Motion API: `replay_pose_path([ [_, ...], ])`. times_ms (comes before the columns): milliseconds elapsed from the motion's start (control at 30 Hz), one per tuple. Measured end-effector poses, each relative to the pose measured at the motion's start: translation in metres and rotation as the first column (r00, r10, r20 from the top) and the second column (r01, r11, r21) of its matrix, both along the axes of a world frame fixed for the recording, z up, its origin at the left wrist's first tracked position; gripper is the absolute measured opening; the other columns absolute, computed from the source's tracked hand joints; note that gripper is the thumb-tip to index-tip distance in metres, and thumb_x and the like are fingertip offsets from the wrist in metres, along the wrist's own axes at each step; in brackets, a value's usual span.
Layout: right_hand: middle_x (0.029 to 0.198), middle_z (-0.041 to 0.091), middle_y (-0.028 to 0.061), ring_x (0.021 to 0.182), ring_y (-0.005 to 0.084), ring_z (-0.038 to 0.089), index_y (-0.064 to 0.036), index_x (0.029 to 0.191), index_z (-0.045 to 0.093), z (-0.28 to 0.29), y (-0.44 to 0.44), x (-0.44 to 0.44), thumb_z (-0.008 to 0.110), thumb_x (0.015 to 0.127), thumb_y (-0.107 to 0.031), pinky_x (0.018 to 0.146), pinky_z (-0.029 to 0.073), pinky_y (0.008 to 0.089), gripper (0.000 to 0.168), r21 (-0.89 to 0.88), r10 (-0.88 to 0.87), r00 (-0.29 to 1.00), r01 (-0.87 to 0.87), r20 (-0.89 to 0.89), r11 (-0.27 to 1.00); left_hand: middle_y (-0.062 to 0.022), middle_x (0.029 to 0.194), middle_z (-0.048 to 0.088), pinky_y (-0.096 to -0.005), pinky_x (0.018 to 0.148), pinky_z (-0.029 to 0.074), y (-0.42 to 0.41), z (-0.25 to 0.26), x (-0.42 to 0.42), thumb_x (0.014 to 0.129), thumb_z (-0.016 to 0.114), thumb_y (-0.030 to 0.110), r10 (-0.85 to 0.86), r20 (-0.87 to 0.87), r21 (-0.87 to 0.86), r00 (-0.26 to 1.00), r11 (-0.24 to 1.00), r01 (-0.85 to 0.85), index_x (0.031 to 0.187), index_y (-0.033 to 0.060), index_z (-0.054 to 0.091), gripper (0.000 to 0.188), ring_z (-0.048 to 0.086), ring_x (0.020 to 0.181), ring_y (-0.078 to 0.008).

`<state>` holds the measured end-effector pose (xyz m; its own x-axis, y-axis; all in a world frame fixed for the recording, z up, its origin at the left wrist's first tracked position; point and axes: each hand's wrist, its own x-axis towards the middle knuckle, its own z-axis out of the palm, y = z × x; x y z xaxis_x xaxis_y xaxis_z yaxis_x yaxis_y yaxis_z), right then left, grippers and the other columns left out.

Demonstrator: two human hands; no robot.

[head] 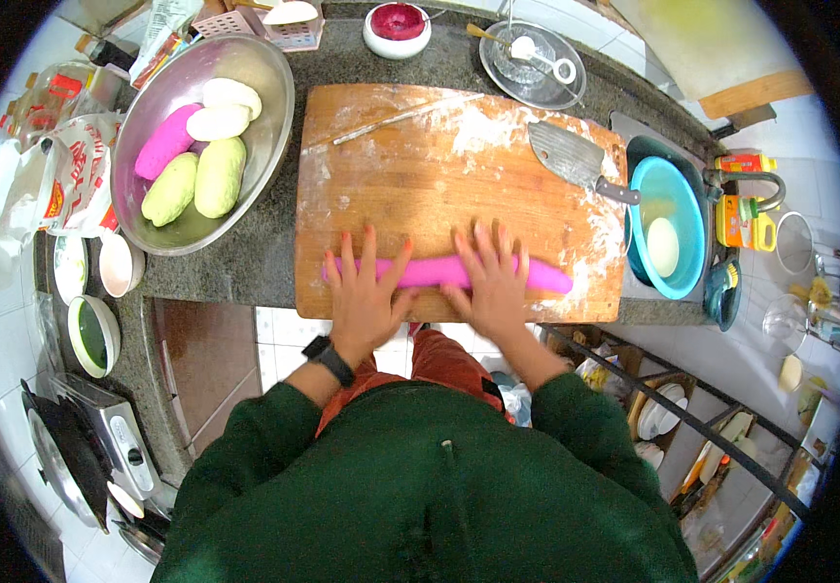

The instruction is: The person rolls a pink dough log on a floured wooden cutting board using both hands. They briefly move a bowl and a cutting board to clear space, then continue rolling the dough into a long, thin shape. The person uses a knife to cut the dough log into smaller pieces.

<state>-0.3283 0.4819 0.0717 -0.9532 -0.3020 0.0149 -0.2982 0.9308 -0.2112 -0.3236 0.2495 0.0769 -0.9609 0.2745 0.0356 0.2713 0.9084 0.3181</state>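
A long rope of bright pink dough (429,272) lies crosswise near the front edge of a floured wooden cutting board (405,189). My left hand (365,291) rests flat over its left part with the fingers spread. Over the right part lies my right hand (491,280), palm down, fingers apart and slightly blurred. The dough's tapered right end sticks out beyond that hand. Neither hand grasps it; both press from above. Farther back on the board are a cleaver (569,157) at the right and a thin rolling pin (405,119) at the left.
A steel basin (274,164) left of the board holds pink, white and pale green dough pieces. Behind stand a white bowl (397,49) with magenta contents and a metal plate (529,98). A blue basin (635,240) sits in the sink at right. Bowls (110,342) and a portable stove (125,441) are left.
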Motion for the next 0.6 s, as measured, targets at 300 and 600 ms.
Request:
replay_pose_path([
  [300,0.158,0.041,0.0163,0.147,0.0411,0.033,-0.022,0.155,0.043,-0.021,-0.002,-0.179,0.053,0.094,-0.062,0.118,0.019,0.0675,0.074,-0.045,-0.079,0.906,0.066,-0.416,0.997,-0.0225,0.164,0.028,-0.0659,0.119,0.015,-0.006,-0.019,-0.152,0.098,0.054,0.040,0.113,-0.334,0.099,0.936,0.991,-0.085,0.158,0.0189,0.038,0.065,0.020,0.152,-0.0463],
  [600,0.160,0.038,0.0171,0.152,0.0374,0.027,-0.008,0.154,0.041,0.018,0.016,0.037,0.060,0.097,-0.037,0.122,0.018,0.0594,0.067,-0.184,0.016,0.992,0.007,0.122,0.983,-0.0265,0.158,0.036,-0.0662,0.119,0.014,-0.007,-0.001,-0.009,0.094,0.057,0.035,-0.026,-0.059,-0.057,0.998,0.998,0.023,0.153,0.0109,0.045,0.064,0.026,0.149,-0.0459],
])
